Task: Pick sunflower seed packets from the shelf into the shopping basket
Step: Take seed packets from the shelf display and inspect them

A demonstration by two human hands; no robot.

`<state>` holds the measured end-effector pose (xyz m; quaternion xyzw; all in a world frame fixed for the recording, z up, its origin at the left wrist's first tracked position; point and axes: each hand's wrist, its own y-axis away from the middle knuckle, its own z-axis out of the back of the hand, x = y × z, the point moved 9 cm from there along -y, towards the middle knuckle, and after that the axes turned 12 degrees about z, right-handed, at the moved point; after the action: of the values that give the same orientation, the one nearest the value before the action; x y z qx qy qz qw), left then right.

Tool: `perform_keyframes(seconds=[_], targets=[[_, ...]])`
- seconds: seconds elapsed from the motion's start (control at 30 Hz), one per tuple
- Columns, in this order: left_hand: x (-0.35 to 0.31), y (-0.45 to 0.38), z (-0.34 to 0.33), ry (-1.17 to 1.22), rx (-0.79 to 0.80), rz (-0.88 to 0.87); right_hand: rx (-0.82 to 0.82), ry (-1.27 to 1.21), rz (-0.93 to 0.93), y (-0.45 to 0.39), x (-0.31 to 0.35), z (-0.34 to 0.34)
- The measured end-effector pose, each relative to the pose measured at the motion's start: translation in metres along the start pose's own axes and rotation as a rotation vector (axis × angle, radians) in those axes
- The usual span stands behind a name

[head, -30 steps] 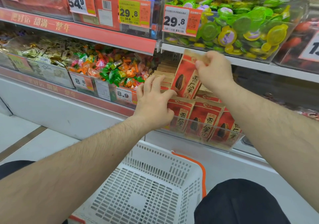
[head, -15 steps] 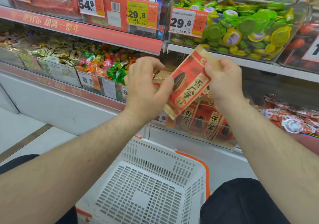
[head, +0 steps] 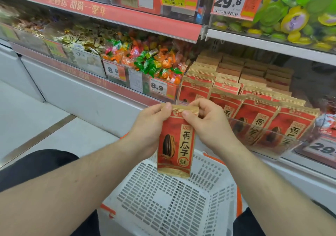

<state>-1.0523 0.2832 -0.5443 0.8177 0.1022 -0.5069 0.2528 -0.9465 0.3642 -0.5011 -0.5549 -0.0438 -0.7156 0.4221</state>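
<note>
A red and gold sunflower seed packet (head: 175, 145) hangs upright over the white shopping basket (head: 216, 195). My left hand (head: 149, 126) pinches its top left corner and lies along its left side. My right hand (head: 207, 119) pinches the top right corner. The basket stands on the floor between my knees and holds nothing that I can see. Rows of the same seed packets (head: 254, 112) stand on the lower shelf behind a clear plastic front, just right of my hands.
A bin of wrapped candies (head: 151, 63) sits left of the packets, with price tags (head: 159, 88) on its front. An upper shelf (head: 272, 45) carries green and yellow jelly cups. The white shelf base (head: 91, 97) runs along the tiled floor.
Both hands have brought the packet down from shelf height and turned it upright over the basket. The camera has tilted down and closer.
</note>
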Motion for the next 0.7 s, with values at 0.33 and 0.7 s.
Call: perform_keyframes(seconds=[0.33, 0.7], targets=[[0.018, -0.002, -0.001, 0.006, 0.124, 0.117, -0.084, -0.242, -0.209, 0.017, -0.030, 0.002], [0.011, -0.013, 0.005, 0.051, 0.074, 0.114, 0.199, -0.124, -0.273, 0.025, -0.044, -0.010]])
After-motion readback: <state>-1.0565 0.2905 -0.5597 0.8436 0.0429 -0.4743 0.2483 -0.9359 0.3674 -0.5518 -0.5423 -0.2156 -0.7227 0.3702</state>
